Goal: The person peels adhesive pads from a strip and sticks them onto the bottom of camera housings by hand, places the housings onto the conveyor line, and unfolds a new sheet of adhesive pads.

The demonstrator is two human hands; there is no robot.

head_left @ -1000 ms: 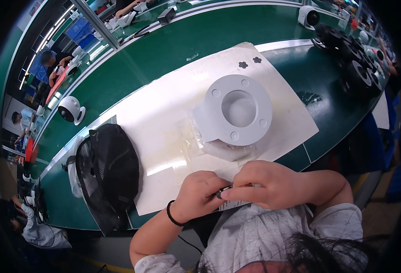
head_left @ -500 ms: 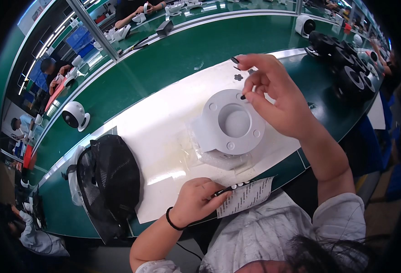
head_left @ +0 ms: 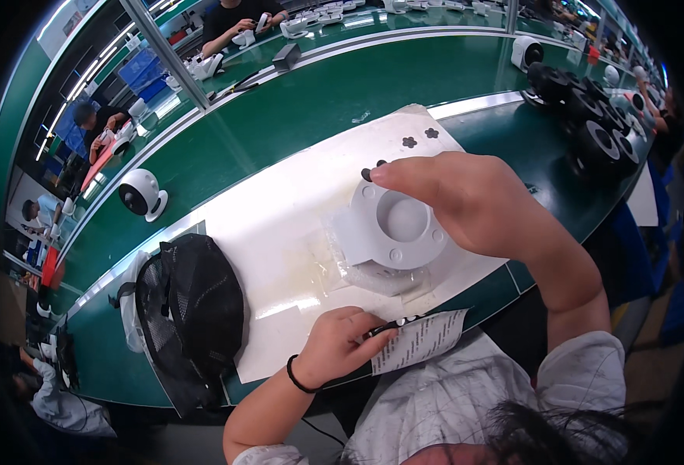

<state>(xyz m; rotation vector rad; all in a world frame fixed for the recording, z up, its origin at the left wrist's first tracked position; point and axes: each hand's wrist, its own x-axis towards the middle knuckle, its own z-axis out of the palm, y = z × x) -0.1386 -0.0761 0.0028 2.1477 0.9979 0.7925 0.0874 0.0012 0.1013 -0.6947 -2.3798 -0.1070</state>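
Observation:
A light grey ring-shaped plastic part [head_left: 357, 242], with small round recesses around its hollow middle, sits on the white mat. Over its far right side reaches my right hand [head_left: 485, 205], fingers closed, with small dark round pads [head_left: 367, 174] at its fingertips, just above the ring's far edge. That hand covers the ring's right rim. At the near table edge my left hand [head_left: 342, 341] pinches a sheet of black pads [head_left: 405, 321] whose white printed backing [head_left: 416, 345] faces me. Some round spots along its top edge look white.
Clear film [head_left: 330, 252] lies beneath the ring. Two dark flower-shaped marks [head_left: 410, 142] show on the mat [head_left: 272, 263]. A black mesh bag [head_left: 202, 306] is at left, a white camera [head_left: 142, 194] beyond it. Several black round units [head_left: 602, 139] crowd the right. People work across the bench.
My right hand has come down and left, with its fingers now nearer the ring's far left edge. My left hand keeps its hold on the sheet. The view has shifted slightly.

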